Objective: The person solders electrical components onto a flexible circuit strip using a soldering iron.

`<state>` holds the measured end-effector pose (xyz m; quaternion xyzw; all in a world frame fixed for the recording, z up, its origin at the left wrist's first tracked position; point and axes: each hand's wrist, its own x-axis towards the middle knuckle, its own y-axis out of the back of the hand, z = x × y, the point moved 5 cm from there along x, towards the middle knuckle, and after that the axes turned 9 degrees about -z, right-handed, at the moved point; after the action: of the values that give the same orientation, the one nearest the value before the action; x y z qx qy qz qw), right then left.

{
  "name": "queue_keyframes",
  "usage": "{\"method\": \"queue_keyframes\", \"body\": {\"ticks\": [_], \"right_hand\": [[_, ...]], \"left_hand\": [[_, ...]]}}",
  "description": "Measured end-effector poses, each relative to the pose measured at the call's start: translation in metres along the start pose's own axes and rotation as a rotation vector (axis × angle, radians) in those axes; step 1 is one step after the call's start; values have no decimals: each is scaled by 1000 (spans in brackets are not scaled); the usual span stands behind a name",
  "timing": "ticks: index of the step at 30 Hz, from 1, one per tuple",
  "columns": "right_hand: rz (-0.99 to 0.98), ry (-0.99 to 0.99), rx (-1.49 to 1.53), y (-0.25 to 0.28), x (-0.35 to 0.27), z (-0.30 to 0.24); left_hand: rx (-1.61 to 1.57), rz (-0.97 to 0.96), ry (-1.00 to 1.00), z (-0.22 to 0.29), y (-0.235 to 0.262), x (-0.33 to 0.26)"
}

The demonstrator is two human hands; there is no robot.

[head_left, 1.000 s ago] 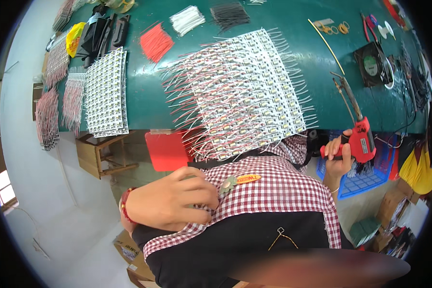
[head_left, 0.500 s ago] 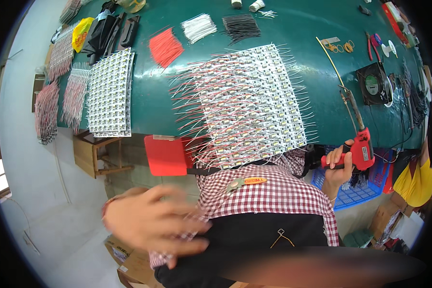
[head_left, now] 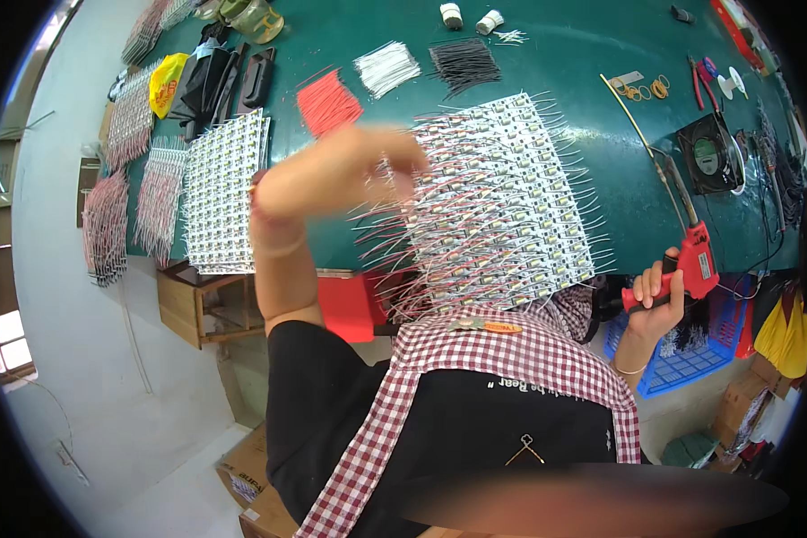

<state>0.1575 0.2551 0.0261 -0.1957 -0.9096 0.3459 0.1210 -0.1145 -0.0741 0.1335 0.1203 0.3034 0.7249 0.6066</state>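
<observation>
A panel of small white circuit boards (head_left: 533, 193) lies at the near edge of the green table, bristling with red and white wires along its left side and short pale wires along its right. My left hand (head_left: 354, 166) is over the panel's upper left corner, close to the red wires. Motion smears its fingers, so I cannot see whether it holds anything. At the right, my right hand (head_left: 659, 300) grips the handle of a red soldering gun (head_left: 698, 260), its long metal tip pointing away from me. A thin yellowish rod (head_left: 626, 112) extends near that tip.
Bundles of red wires (head_left: 330, 103), white wires (head_left: 386, 69) and black wires (head_left: 464, 65) lie beyond the panel. Stacked bare panels (head_left: 220, 202) sit at the left. A black fan (head_left: 708, 154) and red-handled pliers (head_left: 697, 85) are at the right, above a blue basket (head_left: 668, 377).
My left hand has swung up and away from beside my body to the panel's far left corner. My right hand still holds the soldering gun; the whole view has shifted slightly.
</observation>
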Motion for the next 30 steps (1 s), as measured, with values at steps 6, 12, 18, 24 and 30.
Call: {"method": "queue_keyframes", "body": {"ticks": [6, 12, 18, 24, 30], "right_hand": [[91, 23, -59, 15, -7, -13], [28, 16, -86, -2, 7, -9], [17, 20, -129, -9, 11, -6], [27, 42, -127, -7, 6, -10], [18, 71, -120, -3, 4, -15]], "left_hand": [[702, 622, 599, -171, 7, -4], [727, 736, 518, -189, -5, -2], [940, 789, 547, -181, -16, -1], [1017, 719, 537, -182, -15, 3], [876, 786, 419, -183, -14, 0]]}}
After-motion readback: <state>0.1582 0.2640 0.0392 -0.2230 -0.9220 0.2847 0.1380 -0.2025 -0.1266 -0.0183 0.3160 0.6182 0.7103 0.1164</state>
